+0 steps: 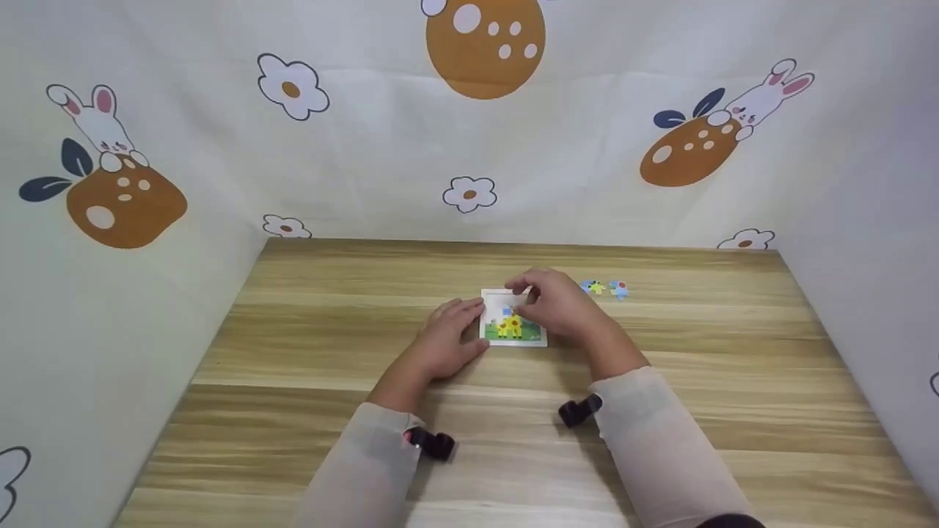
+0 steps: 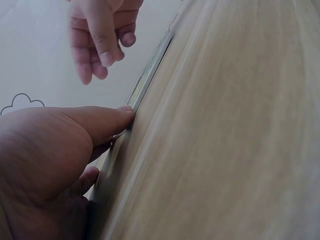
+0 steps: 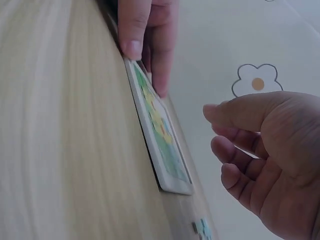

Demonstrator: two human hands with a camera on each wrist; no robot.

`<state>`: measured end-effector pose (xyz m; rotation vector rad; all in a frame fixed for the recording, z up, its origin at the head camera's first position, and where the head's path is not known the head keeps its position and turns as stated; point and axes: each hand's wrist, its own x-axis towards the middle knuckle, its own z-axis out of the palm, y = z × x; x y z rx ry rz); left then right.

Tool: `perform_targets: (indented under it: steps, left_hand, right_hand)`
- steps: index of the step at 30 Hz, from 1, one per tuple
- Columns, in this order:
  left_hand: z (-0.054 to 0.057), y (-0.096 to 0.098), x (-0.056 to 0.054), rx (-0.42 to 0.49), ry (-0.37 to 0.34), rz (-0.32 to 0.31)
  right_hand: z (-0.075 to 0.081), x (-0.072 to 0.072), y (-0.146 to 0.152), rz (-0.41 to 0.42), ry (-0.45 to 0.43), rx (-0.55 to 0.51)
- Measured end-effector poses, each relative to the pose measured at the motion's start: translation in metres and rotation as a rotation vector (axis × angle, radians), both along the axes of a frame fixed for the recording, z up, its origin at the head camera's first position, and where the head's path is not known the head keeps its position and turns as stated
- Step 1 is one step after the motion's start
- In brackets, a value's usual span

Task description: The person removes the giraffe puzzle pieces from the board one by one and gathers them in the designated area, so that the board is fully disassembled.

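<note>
Puzzle (image 1: 502,331) flat on worktop (image 1: 337,323), about midway between side edges, nearer the far edge; room on both sides. Left hand (image 1: 447,337) at puzzle's left edge: thumb on near-left corner, fingers straight, touching the rim. Right hand (image 1: 563,304) raised over puzzle's right side, air beneath; fingers loosely bent, narrow gap, holding nothing. Two pieces (image 1: 619,289) right of puzzle, toward far edge, just apart.

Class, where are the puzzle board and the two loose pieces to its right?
Puzzle board (image 1: 497,301): head view, bare white upper-left area.
Left loose piece (image 1: 597,287): head view, its yellow part.
Right loose piece (image 1: 620,291): head view, its blue part.
</note>
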<state>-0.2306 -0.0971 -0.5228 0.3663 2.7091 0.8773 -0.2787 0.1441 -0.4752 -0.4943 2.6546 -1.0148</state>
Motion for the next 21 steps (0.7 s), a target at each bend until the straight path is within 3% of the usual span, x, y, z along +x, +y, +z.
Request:
perform_targets:
  steps: [6, 10, 21]
  left_hand:
    - [0.002, 0.001, 0.0, -0.005, -0.003, 0.002]
    - [0.003, 0.0, 0.0, 0.003, -0.004, -0.001]
    - [0.003, 0.0, 0.001, 0.012, 0.007, -0.006]
  right_hand:
    - [-0.014, -0.003, 0.0, 0.022, 0.013, -0.027]
    - [-0.022, -0.004, 0.0, 0.023, -0.028, -0.007]
    - [-0.023, -0.002, -0.002, 0.036, -0.029, 0.069]
